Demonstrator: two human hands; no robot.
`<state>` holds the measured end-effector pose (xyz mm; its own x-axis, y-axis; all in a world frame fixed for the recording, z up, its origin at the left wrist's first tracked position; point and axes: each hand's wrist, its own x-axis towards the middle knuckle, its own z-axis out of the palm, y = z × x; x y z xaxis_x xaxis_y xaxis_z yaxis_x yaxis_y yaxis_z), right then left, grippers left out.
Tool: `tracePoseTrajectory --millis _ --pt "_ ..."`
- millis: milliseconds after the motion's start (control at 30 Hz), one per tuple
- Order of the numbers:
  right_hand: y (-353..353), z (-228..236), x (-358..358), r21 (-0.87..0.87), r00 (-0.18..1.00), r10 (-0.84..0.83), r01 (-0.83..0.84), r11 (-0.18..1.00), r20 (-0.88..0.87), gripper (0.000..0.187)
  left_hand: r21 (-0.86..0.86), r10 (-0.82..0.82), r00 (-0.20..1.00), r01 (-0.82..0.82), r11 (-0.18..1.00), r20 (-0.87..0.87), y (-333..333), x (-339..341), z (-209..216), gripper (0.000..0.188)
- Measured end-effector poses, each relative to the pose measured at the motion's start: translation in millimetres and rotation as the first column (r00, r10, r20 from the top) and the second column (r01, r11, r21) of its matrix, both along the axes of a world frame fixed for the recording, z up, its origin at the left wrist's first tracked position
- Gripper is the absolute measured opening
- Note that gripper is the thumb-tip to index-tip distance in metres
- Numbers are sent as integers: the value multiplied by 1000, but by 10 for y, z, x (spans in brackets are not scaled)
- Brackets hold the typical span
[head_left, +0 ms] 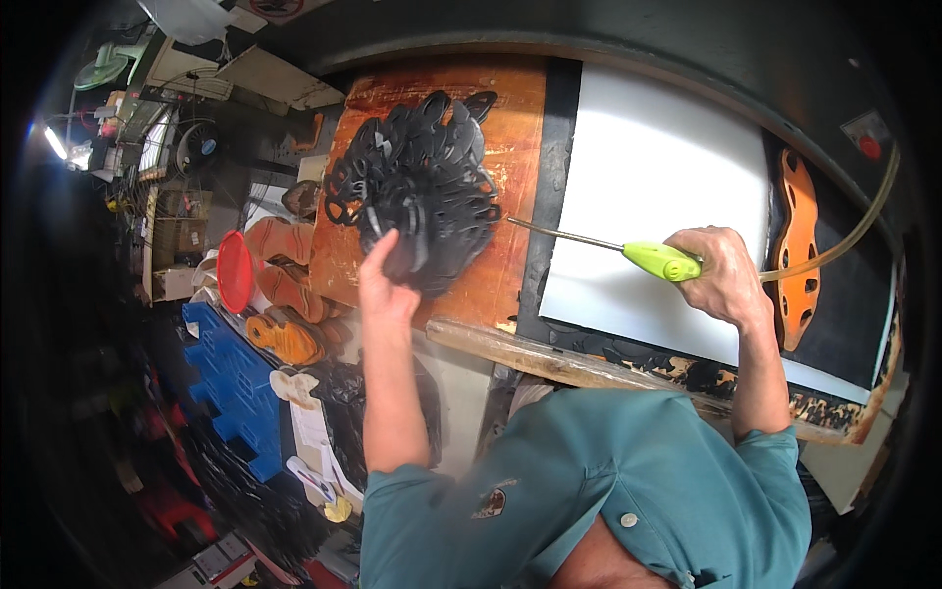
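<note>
My right hand (721,270) is wrapped round a lime-green air blow gun (662,261). Its long thin metal nozzle points left, the tip close to a pile of black cut-out pieces (432,167) with oval openings. The pile lies on an orange-brown worn board (515,118). My left hand (390,294) is at the near edge of the pile, its thumb over blurred black pieces (412,240) that it grips. The other fingers are hidden behind them.
A white sheet (657,177) lies right of the board. Beyond it is an orange cutting die (797,250) with holes, beside the gun's hose (868,221). A wooden rail (549,353) runs along the near edge. At left are a red round lid (235,272) and a blue plastic crate (231,378).
</note>
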<state>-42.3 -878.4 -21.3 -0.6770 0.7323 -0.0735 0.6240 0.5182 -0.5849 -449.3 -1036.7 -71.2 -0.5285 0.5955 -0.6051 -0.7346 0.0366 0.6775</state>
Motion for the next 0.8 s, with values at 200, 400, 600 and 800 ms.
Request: tracePoseTrajectory --millis 200,400,600,800 --pt "24 21 72 0 1000 -12 12 1000 -29 12 81 -139 965 161 984 -223 121 -986 819 27" --pt "29 15 191 -1 994 -31 31 1000 -107 16 -203 -182 781 72 976 -598 580 -1365 2073 29" --pt "3 96 311 80 984 -38 52 995 -173 20 -604 -616 -332 -152 782 -714 753 -335 1750 54" --pt "-91 269 418 74 967 38 -20 997 -251 19 -788 -662 -741 -340 513 -111 231 945 15 80"
